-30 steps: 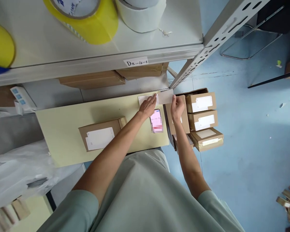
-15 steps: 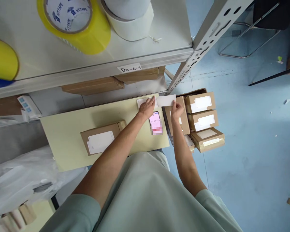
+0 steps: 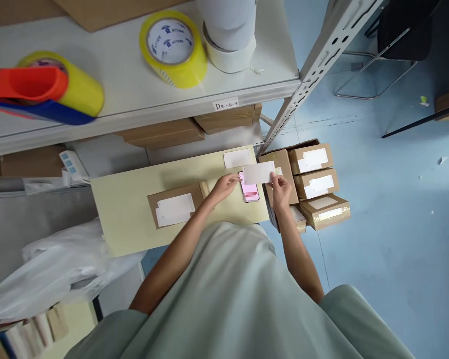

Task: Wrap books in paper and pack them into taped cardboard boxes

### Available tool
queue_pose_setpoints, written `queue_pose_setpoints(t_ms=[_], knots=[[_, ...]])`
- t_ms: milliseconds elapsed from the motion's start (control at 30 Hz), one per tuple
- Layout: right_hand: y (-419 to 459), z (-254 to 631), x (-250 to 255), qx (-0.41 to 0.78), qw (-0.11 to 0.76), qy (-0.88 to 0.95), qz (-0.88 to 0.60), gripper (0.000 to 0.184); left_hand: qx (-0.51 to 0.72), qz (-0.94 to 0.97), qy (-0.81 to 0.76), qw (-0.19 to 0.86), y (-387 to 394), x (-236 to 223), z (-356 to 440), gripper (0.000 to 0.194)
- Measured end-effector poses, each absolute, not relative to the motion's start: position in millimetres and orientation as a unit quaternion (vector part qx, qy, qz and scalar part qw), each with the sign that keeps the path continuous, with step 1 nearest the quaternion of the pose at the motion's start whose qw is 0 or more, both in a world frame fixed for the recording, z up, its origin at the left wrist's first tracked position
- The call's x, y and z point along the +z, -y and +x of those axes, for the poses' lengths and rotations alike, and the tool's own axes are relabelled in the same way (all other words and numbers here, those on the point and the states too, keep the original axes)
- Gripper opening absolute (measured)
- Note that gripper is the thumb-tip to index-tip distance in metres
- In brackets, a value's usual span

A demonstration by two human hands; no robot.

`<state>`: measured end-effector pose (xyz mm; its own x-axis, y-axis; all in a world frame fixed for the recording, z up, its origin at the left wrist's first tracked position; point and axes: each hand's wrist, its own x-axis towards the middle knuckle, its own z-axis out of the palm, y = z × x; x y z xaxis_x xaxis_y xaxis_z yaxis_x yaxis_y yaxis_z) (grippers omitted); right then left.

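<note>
My right hand [image 3: 282,190] pinches the right edge of a white paper label [image 3: 260,173], held up above the table's right end. At the label's left edge is my left hand [image 3: 225,188], its fingertips drawn together; anything between them is too small to make out. Partly under the label lies a phone [image 3: 251,193] with a pink screen. Another white label [image 3: 237,158] rests flat on the table behind it. To the left, a brown cardboard box [image 3: 177,204] with white labels on top sits on the pale yellow table [image 3: 127,199].
Several labelled cartons [image 3: 314,158] are stacked to the right of the table. A shelf [image 3: 123,75] overhangs the far side, bearing a yellow tape roll [image 3: 196,67], a tape dispenser [image 3: 26,85] and white rolls [image 3: 230,27]. White plastic bags [image 3: 67,264] lie at left.
My left hand has come off the flat label and moved nearer my body. The right hand has brought its label toward me, over the phone. The view has shifted, showing more shelf.
</note>
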<state>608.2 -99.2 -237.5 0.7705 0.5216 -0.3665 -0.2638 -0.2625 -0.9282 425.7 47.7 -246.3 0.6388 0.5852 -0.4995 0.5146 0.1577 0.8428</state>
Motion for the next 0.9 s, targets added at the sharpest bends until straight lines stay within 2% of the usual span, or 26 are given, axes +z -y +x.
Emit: queue_pose_setpoints(t_ms=[133,333,567,900], knots=[[113.2,580.2,-197.8,0.422,0.614,0.066,-0.664,0.057,0.063,0.517,-0.429,0.738,2.0,-183.5,369.7,0.038],[116.6,555.7,-151.1,0.464,0.623,0.096,-0.622,0.06,0.146,0.501,-0.434,0.735,37.7,-114.3,327.4,0.034],[121.4,535.7,-118.9,0.436,0.617,0.156,-0.637,0.06,0.193,0.576,-0.407,0.682,51.8,-86.1,307.6,0.032],[128.7,524.0,-104.8,0.429,0.61,0.199,-0.636,0.057,0.248,0.578,-0.397,0.668,68.8,-73.7,296.6,0.032]])
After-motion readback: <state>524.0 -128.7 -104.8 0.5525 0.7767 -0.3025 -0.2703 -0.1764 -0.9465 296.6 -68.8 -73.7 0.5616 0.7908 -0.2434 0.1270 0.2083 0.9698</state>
